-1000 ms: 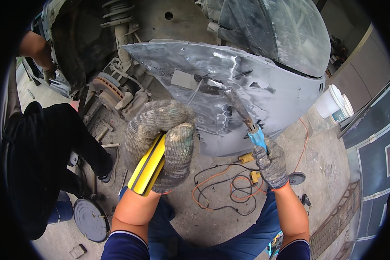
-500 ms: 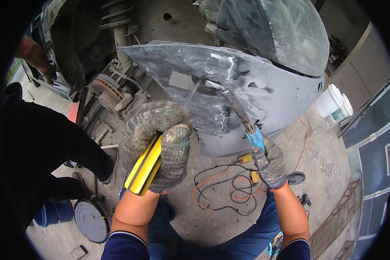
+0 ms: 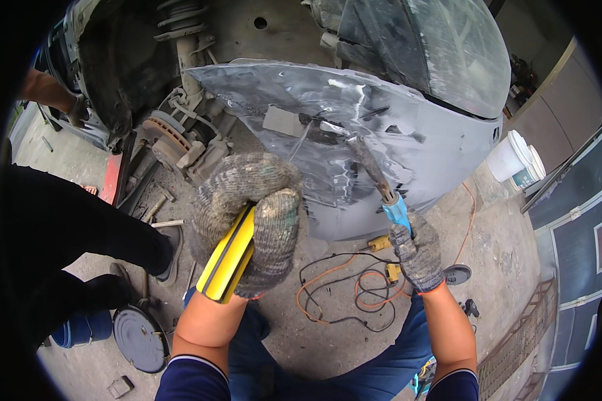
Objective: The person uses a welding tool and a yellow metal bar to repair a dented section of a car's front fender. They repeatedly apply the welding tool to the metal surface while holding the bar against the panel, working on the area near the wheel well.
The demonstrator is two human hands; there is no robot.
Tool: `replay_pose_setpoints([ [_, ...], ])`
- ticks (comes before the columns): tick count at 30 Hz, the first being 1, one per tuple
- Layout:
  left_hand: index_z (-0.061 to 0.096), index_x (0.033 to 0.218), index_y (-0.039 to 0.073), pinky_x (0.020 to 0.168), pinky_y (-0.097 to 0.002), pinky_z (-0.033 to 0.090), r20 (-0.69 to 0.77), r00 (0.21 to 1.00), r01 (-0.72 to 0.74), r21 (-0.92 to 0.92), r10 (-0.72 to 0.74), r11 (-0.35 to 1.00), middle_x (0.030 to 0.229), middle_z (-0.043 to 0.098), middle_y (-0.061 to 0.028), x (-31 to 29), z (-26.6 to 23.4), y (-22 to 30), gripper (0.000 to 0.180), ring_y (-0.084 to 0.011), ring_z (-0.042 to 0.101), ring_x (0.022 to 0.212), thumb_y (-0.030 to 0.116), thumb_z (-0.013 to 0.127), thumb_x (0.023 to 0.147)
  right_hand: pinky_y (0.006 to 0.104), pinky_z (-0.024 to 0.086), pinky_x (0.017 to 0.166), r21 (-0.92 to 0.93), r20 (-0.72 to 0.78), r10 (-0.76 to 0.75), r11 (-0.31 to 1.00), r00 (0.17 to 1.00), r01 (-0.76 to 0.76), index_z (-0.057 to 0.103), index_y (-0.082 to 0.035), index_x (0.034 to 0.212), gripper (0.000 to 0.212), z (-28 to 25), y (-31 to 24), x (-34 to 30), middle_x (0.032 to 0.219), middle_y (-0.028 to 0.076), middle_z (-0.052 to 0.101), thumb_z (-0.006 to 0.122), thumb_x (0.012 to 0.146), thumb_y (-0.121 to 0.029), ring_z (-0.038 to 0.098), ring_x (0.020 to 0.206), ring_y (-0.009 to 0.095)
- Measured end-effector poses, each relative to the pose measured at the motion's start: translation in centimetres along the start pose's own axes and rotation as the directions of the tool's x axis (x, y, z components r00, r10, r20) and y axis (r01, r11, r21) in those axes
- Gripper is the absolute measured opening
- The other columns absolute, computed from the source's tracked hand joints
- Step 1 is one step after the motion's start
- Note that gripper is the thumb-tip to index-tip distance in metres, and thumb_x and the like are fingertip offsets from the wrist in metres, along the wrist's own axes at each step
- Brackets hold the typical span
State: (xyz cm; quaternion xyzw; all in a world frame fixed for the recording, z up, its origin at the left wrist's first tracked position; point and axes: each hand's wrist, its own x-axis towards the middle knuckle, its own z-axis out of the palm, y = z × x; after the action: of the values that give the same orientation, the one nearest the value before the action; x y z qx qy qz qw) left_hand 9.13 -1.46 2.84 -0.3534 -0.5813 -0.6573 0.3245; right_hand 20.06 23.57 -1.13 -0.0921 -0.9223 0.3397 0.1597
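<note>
My left hand (image 3: 261, 220), in a worn grey knit glove, is closed around a screwdriver (image 3: 226, 257) with a yellow-and-black handle. Its thin shaft seems to run forward from the glove to the bumper. My right hand (image 3: 418, 252), gloved too, grips the blue handle of a soldering iron (image 3: 373, 167). The iron's discoloured metal barrel reaches to a whitish, smeared spot on the grey car bumper (image 3: 448, 137). A flat grey rectangular piece (image 3: 283, 121) lies on the bumper beside the screwdriver's end. Exactly where both tips touch is hard to make out.
At left stands another person (image 3: 67, 220), a hand near the car. An exposed brake disc (image 3: 167, 136) sits beyond my left hand. Tangled cables (image 3: 344, 294) lie on the floor between my legs. White buckets (image 3: 510, 157) stand right; a blue bucket (image 3: 90, 327) stands lower left.
My left hand has shifted slightly right with the screwdriver. The soldering iron stays at about the same spot on the bumper. The other person's legs have moved a little.
</note>
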Motion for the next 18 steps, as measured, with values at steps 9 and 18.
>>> replay_pose_setpoints([
  [9,0.063,0.092,0.004,0.077,-0.0345,0.050,-0.048,0.981,0.176,-0.187,-0.188,0.967,0.090,0.066,-0.0109,0.0,0.3,0.8,0.012,-0.0251,0.062,0.085,0.012,0.065,0.083,0.0368,0.050,0.076,0.025,0.004,0.027,0.999,1.000,-0.028,0.058,-0.002,0.118,0.038,0.0,0.7,-0.1,0.096,0.019,0.066,0.062,0.088,-0.026,0.065,0.085,0.032],
  [18,0.063,0.092,0.004,0.076,-0.0338,0.050,-0.042,0.984,0.166,-0.148,-0.174,0.975,0.089,0.066,-0.0115,-0.1,0.1,0.8,0.011,-0.0245,0.062,0.084,0.011,0.064,0.084,0.0352,0.049,0.078,0.045,0.000,0.019,0.999,1.000,-0.019,0.058,-0.001,0.119,0.038,0.1,1.0,-0.3,0.100,0.018,0.066,0.062,0.089,-0.025,0.065,0.088,0.028],
])
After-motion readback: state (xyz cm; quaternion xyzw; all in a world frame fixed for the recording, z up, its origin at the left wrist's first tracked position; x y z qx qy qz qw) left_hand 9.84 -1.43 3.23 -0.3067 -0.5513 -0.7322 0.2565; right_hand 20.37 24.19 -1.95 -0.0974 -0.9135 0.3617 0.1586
